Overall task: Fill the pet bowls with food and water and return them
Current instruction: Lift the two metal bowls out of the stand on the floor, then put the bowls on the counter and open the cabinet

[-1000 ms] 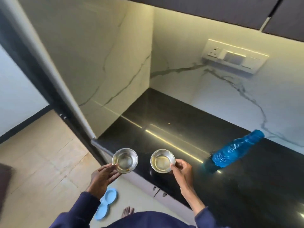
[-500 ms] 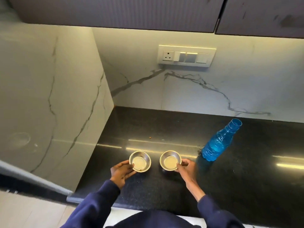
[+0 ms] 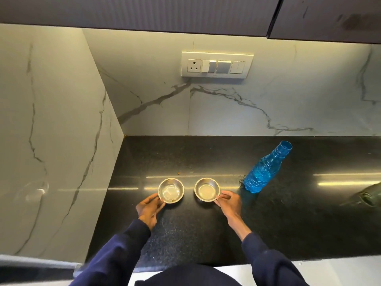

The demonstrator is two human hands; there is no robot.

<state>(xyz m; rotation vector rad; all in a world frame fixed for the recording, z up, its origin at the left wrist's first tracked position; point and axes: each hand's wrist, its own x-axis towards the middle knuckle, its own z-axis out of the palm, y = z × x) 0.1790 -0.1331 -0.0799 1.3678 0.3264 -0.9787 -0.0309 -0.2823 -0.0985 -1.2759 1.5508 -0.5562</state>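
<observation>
Left hand (image 3: 149, 207): you pinch the left bowl (image 3: 171, 190), now set down on the counter (image 3: 206, 234).
Right hand (image 3: 229, 204): grips the right bowl (image 3: 207, 189), likewise landed.
Bottle (image 3: 266, 169): uncapped, beside it.
Meaning: bowls look empty; filling comes next.

Both arms in dark navy sleeves reach forward, forearms angled inward. Left hand (image 3: 149, 209) palm-down, thumb and fingers pinching the near rim of what it holds. Right hand (image 3: 229, 204) mirrors it, thumb on top, fingers curled at the near rim.
</observation>
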